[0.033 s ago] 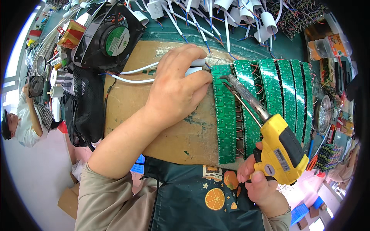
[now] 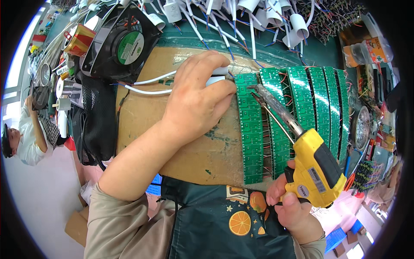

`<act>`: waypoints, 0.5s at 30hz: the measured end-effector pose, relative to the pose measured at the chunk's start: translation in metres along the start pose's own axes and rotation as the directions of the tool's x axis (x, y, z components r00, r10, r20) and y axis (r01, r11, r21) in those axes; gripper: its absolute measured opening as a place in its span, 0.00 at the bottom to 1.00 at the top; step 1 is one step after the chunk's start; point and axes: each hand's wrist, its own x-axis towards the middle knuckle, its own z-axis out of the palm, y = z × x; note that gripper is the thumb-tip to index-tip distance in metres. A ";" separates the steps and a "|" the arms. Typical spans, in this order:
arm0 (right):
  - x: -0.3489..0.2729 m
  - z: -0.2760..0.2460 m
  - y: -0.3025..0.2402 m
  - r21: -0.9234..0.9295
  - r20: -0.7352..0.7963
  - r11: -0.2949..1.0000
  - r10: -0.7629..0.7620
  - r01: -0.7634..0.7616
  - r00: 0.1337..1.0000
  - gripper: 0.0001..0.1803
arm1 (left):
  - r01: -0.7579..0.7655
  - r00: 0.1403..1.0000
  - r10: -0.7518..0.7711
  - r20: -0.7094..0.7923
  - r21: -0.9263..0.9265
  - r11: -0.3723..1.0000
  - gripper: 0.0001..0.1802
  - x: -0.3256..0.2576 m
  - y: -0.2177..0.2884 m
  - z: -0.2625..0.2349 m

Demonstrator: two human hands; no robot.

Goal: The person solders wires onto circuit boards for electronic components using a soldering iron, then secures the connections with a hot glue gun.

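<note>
Left hand (image 2: 196,101) pressed flat, fingers curled down over a small white plastic part (image 2: 220,75) at the end of a white cable (image 2: 148,86), pinning it against the brown cardboard sheet (image 2: 142,125) on the bench (image 2: 267,45). Right hand (image 2: 293,209) closed around the grip of a yellow soldering gun (image 2: 312,166), long metal tip resting at the top of the leftmost green circuit strip (image 2: 250,129). More green circuit strips (image 2: 319,103) side by side to the right, thin wires between them.

Strips probably light, thin and somewhat flexible, with fragile solder joints and wires: best taken by the bare long edges, never by the wires. Gun likely nose-heavy, tip hot; handle only. White part looks hard, smooth, liable to slip unless pinned.

Black fan (image 2: 123,43) at upper left; white lamp sockets (image 2: 276,17) along the far edge.
</note>
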 end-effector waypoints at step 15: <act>-0.035 -0.140 -0.003 -0.180 -0.628 0.769 -0.570 0.613 0.530 0.31 | 0.055 0.997 -0.056 0.045 0.024 0.998 0.09 -0.007 0.002 -0.002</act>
